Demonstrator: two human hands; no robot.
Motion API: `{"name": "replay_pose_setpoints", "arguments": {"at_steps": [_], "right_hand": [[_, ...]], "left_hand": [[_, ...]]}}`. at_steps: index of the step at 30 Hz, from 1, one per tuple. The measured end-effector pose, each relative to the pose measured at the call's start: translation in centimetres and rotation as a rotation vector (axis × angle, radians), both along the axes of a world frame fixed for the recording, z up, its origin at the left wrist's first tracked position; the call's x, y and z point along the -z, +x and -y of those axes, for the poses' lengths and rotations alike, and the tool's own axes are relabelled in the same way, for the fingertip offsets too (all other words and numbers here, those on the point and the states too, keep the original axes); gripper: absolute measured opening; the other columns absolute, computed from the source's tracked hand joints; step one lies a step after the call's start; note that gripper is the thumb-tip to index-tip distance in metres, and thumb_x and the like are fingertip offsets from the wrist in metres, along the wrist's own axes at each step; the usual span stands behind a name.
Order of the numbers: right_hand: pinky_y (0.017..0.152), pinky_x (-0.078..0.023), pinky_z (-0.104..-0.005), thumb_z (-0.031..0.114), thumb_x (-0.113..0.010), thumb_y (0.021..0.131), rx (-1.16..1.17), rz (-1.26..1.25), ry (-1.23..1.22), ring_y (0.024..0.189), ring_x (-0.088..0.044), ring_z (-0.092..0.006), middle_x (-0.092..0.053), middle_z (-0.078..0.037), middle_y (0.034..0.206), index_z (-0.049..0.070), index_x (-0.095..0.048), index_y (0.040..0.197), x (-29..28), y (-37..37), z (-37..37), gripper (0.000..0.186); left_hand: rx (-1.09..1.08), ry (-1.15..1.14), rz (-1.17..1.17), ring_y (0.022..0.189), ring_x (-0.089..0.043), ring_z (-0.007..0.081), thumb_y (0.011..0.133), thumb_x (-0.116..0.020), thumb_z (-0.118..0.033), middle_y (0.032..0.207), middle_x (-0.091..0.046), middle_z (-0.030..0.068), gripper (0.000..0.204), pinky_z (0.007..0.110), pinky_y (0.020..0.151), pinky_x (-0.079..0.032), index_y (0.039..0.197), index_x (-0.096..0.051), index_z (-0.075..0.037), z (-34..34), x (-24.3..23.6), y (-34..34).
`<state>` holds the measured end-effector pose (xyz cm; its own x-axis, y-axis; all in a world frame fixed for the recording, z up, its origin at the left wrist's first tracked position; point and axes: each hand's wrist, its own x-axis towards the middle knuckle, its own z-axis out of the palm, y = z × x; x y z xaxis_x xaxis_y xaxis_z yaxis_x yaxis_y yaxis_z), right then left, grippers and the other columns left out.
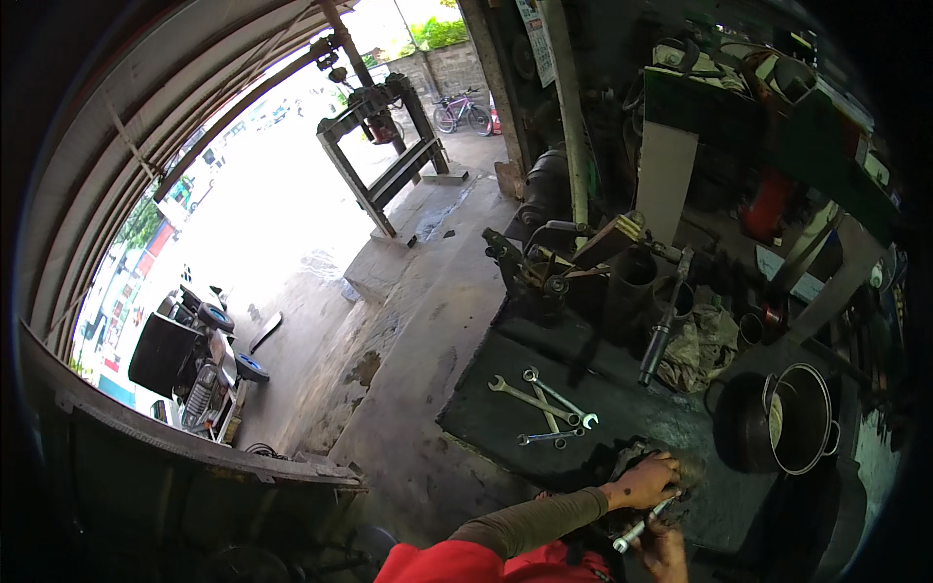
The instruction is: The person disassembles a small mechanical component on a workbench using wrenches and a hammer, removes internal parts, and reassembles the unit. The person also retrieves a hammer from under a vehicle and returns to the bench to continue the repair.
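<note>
My left hand (645, 482), at the end of an olive sleeve, is closed at a dark, crumpled rag (692, 470) over the near part of the black bench. Just below it, my right hand (667, 550) grips a silver wrench (634, 535), whose upper end runs up toward my left fingers and is partly hidden there. Left of my hands, several wrenches lie crossed in a loose pile: a long combination wrench (535, 401), a shinier one (562, 397) and a shorter one (550, 438) among them.
The dark workbench (496, 418) carries a bench vise (544, 277), a long metal tool with a handle (665, 325), a crumpled cloth (702, 348) and a large metal pot (748, 425). A press frame (384, 160) stands on the floor beyond; a partly dismantled vehicle (199, 364) sits left.
</note>
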<state>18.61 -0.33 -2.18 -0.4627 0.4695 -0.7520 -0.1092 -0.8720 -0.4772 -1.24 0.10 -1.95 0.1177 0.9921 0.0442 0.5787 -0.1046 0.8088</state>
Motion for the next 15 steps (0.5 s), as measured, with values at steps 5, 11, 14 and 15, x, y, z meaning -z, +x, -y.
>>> {"name": "replay_pose_setpoints", "arguments": {"at_steps": [5,11,14,15], "right_hand": [[0.061,-0.054,-0.0366,0.016,-0.068,0.094,-1.116,0.467,0.697,0.069,-0.068,-0.0191,-0.073,-0.009,0.079,0.004,-0.071,0.118,-7.7,2.2,-9.7,0.027],[0.098,-0.048,-0.0460,0.015,-0.070,0.078,-1.479,0.665,2.014,0.107,-0.067,-0.0314,-0.073,-0.010,0.095,0.014,-0.075,0.090,-6.5,-3.7,-15.5,0.012],[0.097,-0.048,-0.0445,0.018,-0.072,0.081,-1.439,0.662,1.697,0.105,-0.068,-0.0322,-0.075,-0.012,0.095,0.011,-0.078,0.099,-7.0,-2.2,-15.2,0.020],[0.095,-0.049,-0.0446,0.019,-0.073,0.083,-1.416,0.700,1.589,0.104,-0.069,-0.0328,-0.075,-0.013,0.097,0.010,-0.079,0.103,-7.6,-1.1,-14.6,0.023]], "left_hand": [[-0.089,0.112,0.065,0.117,-0.058,0.0389,0.092,-0.071,-0.024,0.129,-0.067,0.0164,0.029,0.051,0.110,-0.043,0.112,-0.077,-0.004,0.0,-0.2,0.2],[-0.098,0.056,-0.010,0.108,-0.063,0.0345,0.082,-0.080,-0.024,0.107,-0.072,0.0125,0.027,0.045,0.097,-0.051,0.100,-0.080,-0.004,0.1,-0.7,-0.8],[-0.088,-0.002,0.042,0.106,-0.063,0.0324,0.086,-0.078,-0.022,0.106,-0.072,0.0106,0.022,0.043,0.095,-0.051,0.100,-0.081,-0.005,0.0,-1.3,-0.6],[-0.110,0.003,0.056,0.106,-0.062,0.0320,0.087,-0.077,-0.021,0.105,-0.072,0.0102,0.020,0.042,0.095,-0.051,0.099,-0.081,-0.006,-0.2,-1.5,-0.6]]}}
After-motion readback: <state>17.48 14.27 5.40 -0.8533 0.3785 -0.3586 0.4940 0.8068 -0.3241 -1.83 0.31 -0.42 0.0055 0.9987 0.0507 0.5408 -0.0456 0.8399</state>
